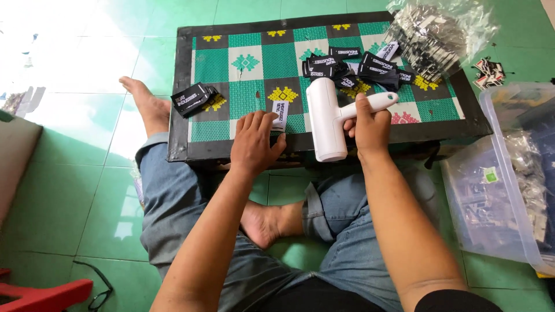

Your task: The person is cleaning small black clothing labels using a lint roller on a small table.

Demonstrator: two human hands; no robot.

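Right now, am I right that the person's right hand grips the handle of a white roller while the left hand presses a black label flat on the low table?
Not quite: the label under the left hand is white, not black, as the head view shows. The rest holds: the right hand grips the handle of the white roller, and the left hand presses the label onto the low table. The black labels lie in piles farther back.

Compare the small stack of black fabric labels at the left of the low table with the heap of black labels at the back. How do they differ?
The small stack of black fabric labels is neat and stands alone; the heap of black labels is loose, spread and bigger. The stack lies far from the white roller; the heap lies just behind it. Both are black with white print.
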